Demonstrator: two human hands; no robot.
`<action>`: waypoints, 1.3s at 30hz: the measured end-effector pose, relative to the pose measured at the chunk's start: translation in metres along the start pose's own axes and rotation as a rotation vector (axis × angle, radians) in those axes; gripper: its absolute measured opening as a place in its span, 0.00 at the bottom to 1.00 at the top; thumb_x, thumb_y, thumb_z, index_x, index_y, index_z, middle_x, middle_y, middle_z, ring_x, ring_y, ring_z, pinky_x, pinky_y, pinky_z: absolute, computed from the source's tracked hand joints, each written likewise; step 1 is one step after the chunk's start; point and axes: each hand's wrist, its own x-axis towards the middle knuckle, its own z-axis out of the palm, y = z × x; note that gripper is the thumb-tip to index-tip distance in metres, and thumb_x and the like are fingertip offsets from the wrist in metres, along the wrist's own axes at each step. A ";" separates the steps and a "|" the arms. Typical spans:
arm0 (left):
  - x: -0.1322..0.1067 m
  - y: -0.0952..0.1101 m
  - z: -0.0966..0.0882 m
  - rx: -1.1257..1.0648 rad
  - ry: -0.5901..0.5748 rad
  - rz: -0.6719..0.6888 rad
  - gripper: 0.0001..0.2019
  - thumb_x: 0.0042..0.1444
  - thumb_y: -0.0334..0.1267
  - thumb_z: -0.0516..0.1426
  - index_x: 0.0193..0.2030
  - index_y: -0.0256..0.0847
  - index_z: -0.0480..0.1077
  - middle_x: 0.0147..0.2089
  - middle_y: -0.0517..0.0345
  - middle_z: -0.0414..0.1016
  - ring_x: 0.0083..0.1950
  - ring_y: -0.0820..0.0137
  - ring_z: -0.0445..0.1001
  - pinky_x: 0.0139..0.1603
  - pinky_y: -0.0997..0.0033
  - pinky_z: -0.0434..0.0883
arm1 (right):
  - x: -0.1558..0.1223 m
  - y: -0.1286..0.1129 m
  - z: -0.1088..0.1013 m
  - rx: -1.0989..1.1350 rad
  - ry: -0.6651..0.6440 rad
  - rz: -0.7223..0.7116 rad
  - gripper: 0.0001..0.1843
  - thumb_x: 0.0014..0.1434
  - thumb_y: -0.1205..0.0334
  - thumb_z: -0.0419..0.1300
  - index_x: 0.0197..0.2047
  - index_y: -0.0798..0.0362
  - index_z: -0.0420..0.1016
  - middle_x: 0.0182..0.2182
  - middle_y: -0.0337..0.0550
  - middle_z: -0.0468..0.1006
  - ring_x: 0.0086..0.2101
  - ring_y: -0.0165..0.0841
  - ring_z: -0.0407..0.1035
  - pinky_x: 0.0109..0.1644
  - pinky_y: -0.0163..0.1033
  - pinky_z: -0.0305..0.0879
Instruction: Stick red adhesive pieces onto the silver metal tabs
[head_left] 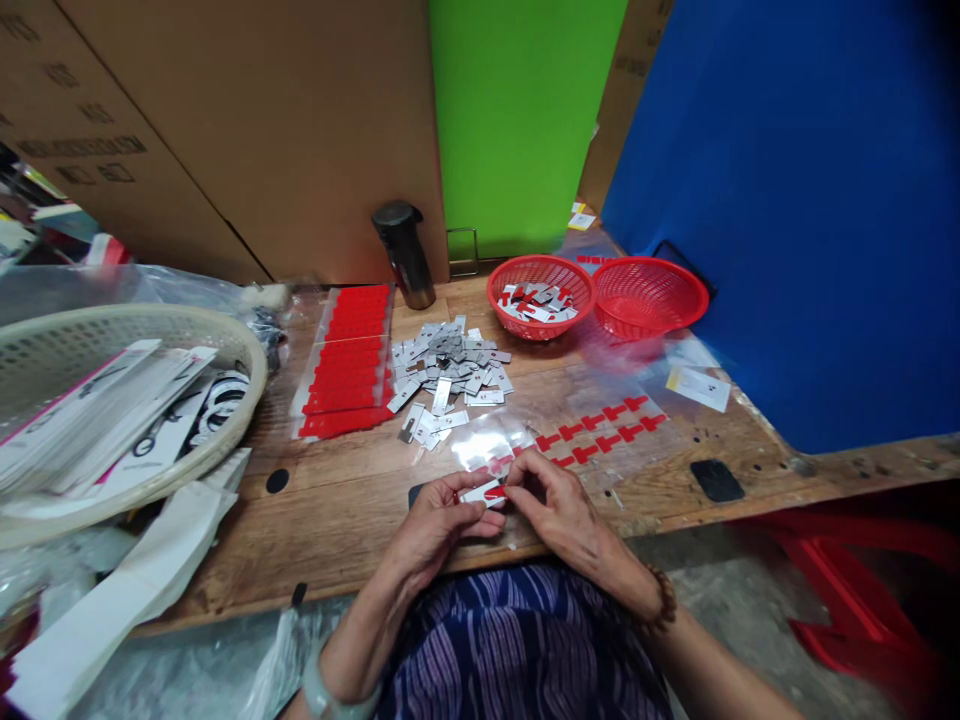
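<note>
Head view: metal plate [482, 492] (red-taped) pinched between left hand [435, 525] and right hand [562, 505] grips.

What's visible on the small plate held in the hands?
The small plate is a thin flat rectangle, pale silvery like sheet metal, resembling the loose pieces heaped further back. A red patch shows at its right end. It is held roughly level, long side left to right, just above the wooden table near its front edge. The left hand pinches its left end; the right hand pinches the red end. Fingers hide its edges.
</note>
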 end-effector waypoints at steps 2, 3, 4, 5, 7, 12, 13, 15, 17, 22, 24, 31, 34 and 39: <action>0.000 -0.001 -0.001 -0.003 0.000 -0.001 0.22 0.42 0.24 0.61 0.47 0.28 0.65 0.26 0.48 0.78 0.27 0.70 0.77 0.33 0.76 0.73 | 0.000 0.001 0.001 -0.002 0.001 0.007 0.06 0.53 0.72 0.52 0.29 0.52 0.62 0.26 0.34 0.65 0.28 0.27 0.60 0.32 0.32 0.56; 0.000 -0.002 -0.001 -0.003 0.000 0.000 0.22 0.42 0.24 0.61 0.47 0.28 0.65 0.26 0.48 0.78 0.27 0.70 0.77 0.33 0.76 0.73 | 0.000 0.001 0.001 -0.002 0.004 0.009 0.06 0.54 0.72 0.52 0.29 0.52 0.62 0.25 0.34 0.65 0.28 0.27 0.60 0.32 0.32 0.56; 0.001 -0.002 -0.002 -0.002 -0.001 0.001 0.22 0.43 0.24 0.61 0.47 0.28 0.65 0.26 0.47 0.78 0.27 0.70 0.77 0.33 0.76 0.73 | 0.000 0.001 0.001 -0.001 0.007 0.010 0.05 0.54 0.72 0.52 0.29 0.52 0.63 0.25 0.34 0.65 0.28 0.27 0.60 0.32 0.32 0.55; 0.001 -0.002 -0.002 0.000 -0.002 0.003 0.22 0.43 0.24 0.61 0.48 0.28 0.65 0.27 0.47 0.78 0.27 0.70 0.78 0.33 0.76 0.73 | -0.001 0.001 0.001 0.001 0.009 0.011 0.05 0.54 0.72 0.52 0.29 0.52 0.63 0.26 0.34 0.65 0.28 0.27 0.60 0.32 0.32 0.55; 0.001 -0.003 -0.002 0.003 -0.004 0.004 0.22 0.43 0.23 0.61 0.48 0.28 0.65 0.27 0.47 0.78 0.27 0.70 0.78 0.33 0.76 0.73 | -0.001 0.000 0.001 0.001 0.012 0.016 0.05 0.54 0.72 0.52 0.29 0.52 0.63 0.26 0.34 0.65 0.28 0.27 0.60 0.31 0.32 0.55; 0.000 -0.002 0.000 0.000 0.000 0.001 0.22 0.43 0.23 0.62 0.47 0.28 0.65 0.27 0.47 0.78 0.27 0.71 0.78 0.33 0.76 0.74 | -0.002 -0.004 0.000 -0.006 0.004 0.027 0.05 0.54 0.72 0.52 0.29 0.52 0.63 0.26 0.34 0.66 0.28 0.27 0.60 0.32 0.32 0.55; 0.000 -0.001 0.000 -0.002 0.003 0.003 0.22 0.42 0.24 0.62 0.47 0.29 0.65 0.27 0.48 0.78 0.27 0.71 0.78 0.33 0.76 0.74 | -0.002 -0.004 0.000 -0.008 0.003 0.027 0.05 0.54 0.72 0.52 0.29 0.52 0.63 0.26 0.34 0.66 0.28 0.27 0.60 0.32 0.32 0.55; 0.001 -0.001 0.000 -0.003 0.008 0.006 0.21 0.42 0.25 0.63 0.45 0.29 0.66 0.27 0.48 0.78 0.27 0.71 0.78 0.33 0.76 0.74 | -0.002 -0.004 0.000 -0.009 0.005 0.027 0.05 0.54 0.72 0.52 0.29 0.53 0.63 0.26 0.34 0.66 0.28 0.27 0.60 0.32 0.32 0.55; 0.003 -0.002 0.000 0.004 0.014 0.010 0.20 0.43 0.26 0.64 0.45 0.29 0.66 0.28 0.48 0.78 0.27 0.71 0.78 0.32 0.77 0.74 | -0.002 -0.003 0.000 -0.006 0.009 0.026 0.06 0.54 0.72 0.52 0.29 0.53 0.63 0.26 0.34 0.66 0.28 0.27 0.60 0.31 0.32 0.55; 0.006 -0.004 -0.001 0.026 0.019 0.027 0.20 0.43 0.27 0.63 0.45 0.28 0.66 0.27 0.47 0.78 0.26 0.70 0.78 0.30 0.77 0.74 | -0.001 0.001 0.003 -0.015 0.025 0.021 0.06 0.54 0.72 0.52 0.29 0.53 0.64 0.26 0.34 0.67 0.28 0.27 0.60 0.31 0.32 0.55; 0.006 -0.005 -0.001 0.027 0.015 0.027 0.21 0.43 0.27 0.63 0.45 0.28 0.65 0.26 0.47 0.78 0.26 0.70 0.78 0.31 0.77 0.74 | -0.001 0.002 0.004 -0.016 0.031 0.028 0.06 0.54 0.72 0.52 0.29 0.53 0.63 0.25 0.34 0.66 0.27 0.27 0.60 0.31 0.32 0.55; 0.010 -0.007 -0.003 0.078 0.045 0.065 0.23 0.42 0.30 0.63 0.47 0.27 0.65 0.26 0.46 0.79 0.26 0.70 0.77 0.31 0.77 0.73 | -0.002 -0.003 0.003 -0.001 0.037 0.083 0.05 0.53 0.72 0.53 0.29 0.53 0.64 0.26 0.34 0.67 0.28 0.28 0.62 0.33 0.32 0.56; 0.012 -0.009 -0.003 0.129 0.089 0.124 0.23 0.41 0.33 0.64 0.45 0.28 0.65 0.26 0.46 0.79 0.26 0.71 0.77 0.31 0.78 0.73 | -0.003 -0.007 0.003 0.014 0.064 0.110 0.05 0.53 0.72 0.53 0.28 0.53 0.65 0.27 0.35 0.69 0.31 0.28 0.63 0.36 0.33 0.58; 0.015 -0.012 -0.004 0.175 0.109 0.172 0.23 0.40 0.36 0.65 0.44 0.29 0.66 0.25 0.49 0.79 0.25 0.71 0.77 0.30 0.78 0.73 | -0.005 -0.013 0.005 0.000 0.098 0.126 0.06 0.53 0.72 0.53 0.27 0.53 0.65 0.28 0.37 0.68 0.32 0.29 0.63 0.38 0.34 0.58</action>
